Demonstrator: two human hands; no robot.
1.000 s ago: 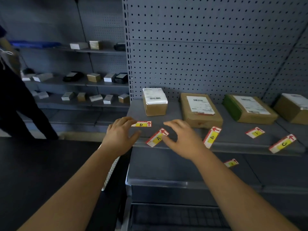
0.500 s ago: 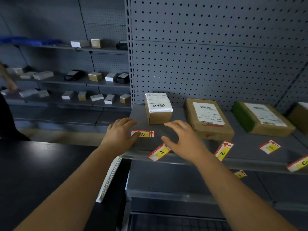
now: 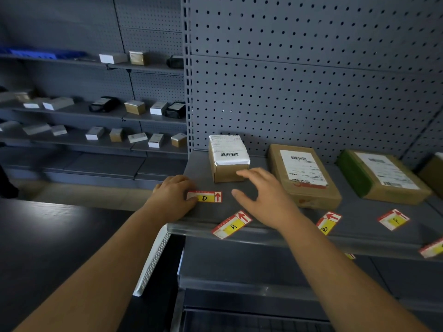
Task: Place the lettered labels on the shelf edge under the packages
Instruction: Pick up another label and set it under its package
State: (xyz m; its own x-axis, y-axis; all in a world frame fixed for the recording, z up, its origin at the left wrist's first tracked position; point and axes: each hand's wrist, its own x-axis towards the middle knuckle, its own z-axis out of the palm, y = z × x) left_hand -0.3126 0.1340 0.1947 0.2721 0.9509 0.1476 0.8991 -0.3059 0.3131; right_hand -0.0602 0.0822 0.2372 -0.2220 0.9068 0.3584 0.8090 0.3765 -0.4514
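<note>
Left hand [image 3: 172,198]: D label [image 3: 207,197] is pressed flat on the shelf [image 3: 359,212], grip apart.
Right hand [image 3: 266,200]: held mid-frame, grip spread apart.

Pegboard [image 3: 311,80]: grey, fills upper right.
Far shelves [image 3: 72,113]: three tiers, left of frame, holding small white and brown boxes [image 3: 135,107] and black pouches [image 3: 103,104].
Blue tray [image 3: 36,53]: top tier, upper left.
Bench [image 3: 48,236]: dark, lower left.
White perforated panel [image 3: 153,259]: tilted, bottom centre, beside the bench.
</note>
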